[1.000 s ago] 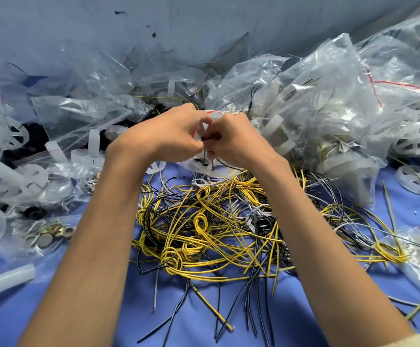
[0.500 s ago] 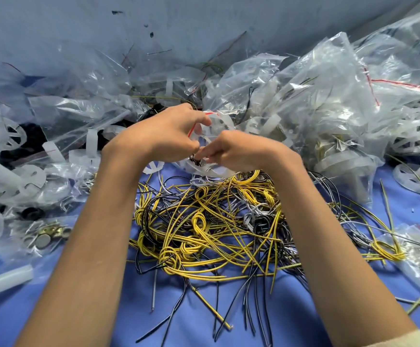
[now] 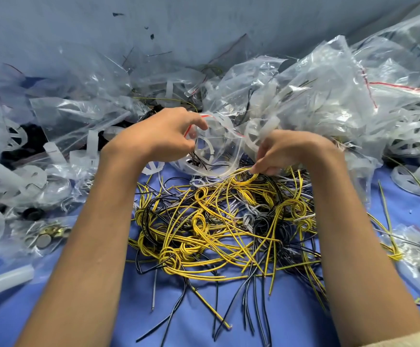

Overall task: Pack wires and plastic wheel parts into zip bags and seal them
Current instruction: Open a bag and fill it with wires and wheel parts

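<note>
Left hand [image 3: 159, 137]: clenched, thumb and fingers pinching the red-striped mouth edge of a clear bag [image 3: 229, 139] and holding it up at centre frame. The bag holds a white wheel [image 3: 204, 152] and some thin black strands low inside it. Right hand [image 3: 291, 151]: fingers curled downward, tips closed on the top yellow strands of the wires [image 3: 216, 229], just right of the bag's lower edge. The wires lie as a tangled yellow, black and grey pile on the blue table [image 3: 291, 321], centre to lower centre of the frame. Filled bags [image 3: 329, 96] are heaped across the upper right. Change from one second ago: both hands then met at the bag mouth; the right hand has since left the bag and dropped right and down to the pile, while the left hand keeps its hold.
</note>
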